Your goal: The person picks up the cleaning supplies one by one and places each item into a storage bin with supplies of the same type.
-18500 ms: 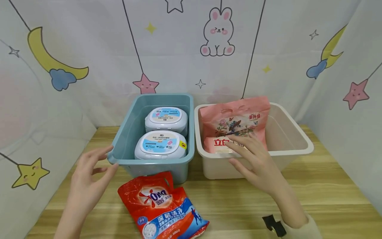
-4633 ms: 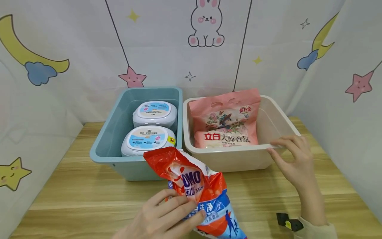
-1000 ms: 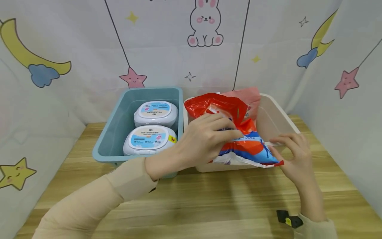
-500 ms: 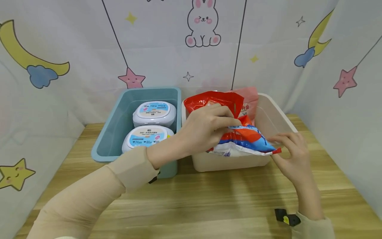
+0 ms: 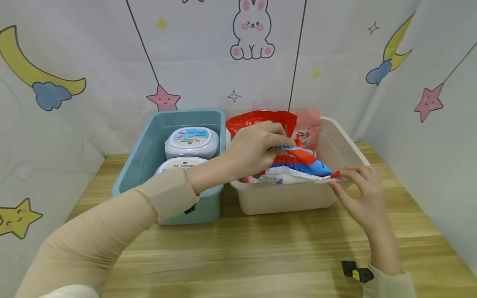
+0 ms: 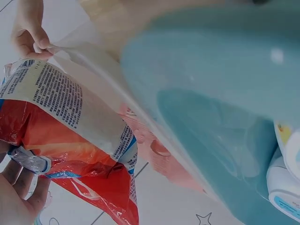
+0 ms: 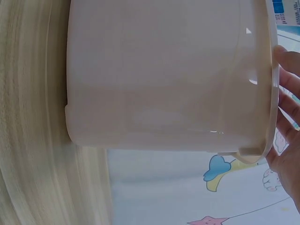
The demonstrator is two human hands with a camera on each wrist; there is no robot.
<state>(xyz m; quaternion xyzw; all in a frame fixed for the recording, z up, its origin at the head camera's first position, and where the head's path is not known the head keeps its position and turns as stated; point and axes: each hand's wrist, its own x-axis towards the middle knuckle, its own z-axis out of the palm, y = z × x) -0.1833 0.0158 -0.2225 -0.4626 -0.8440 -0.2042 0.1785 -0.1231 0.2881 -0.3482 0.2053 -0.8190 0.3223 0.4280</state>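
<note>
My left hand (image 5: 253, 149) grips a red and blue laundry detergent bag (image 5: 302, 159) from above, over the left part of a cream plastic bin (image 5: 287, 200). The bag's white, printed back (image 6: 58, 91) faces down toward the bin's front rim. At the bin's front right corner, my right hand (image 5: 363, 192) pinches the rim, with the thumb outside and the fingers over the edge. The bag's red corner lies close by these fingers. Behind the detergent bag, a pink bag (image 5: 310, 128) stands in the bin, mostly hidden.
A blue bin (image 5: 208, 211) stands to the left, close beside the cream one. Two white lidded tubs (image 5: 191, 142) sit in it, the nearer one partly covered by my left arm. A patterned cloth (image 5: 201, 70) hangs behind the wooden table (image 5: 238, 260).
Earlier the detergent bag lay on the table, then my left hand lifted it over the cream bin. In the last second it has moved back and lower. My right hand keeps holding the rim.
</note>
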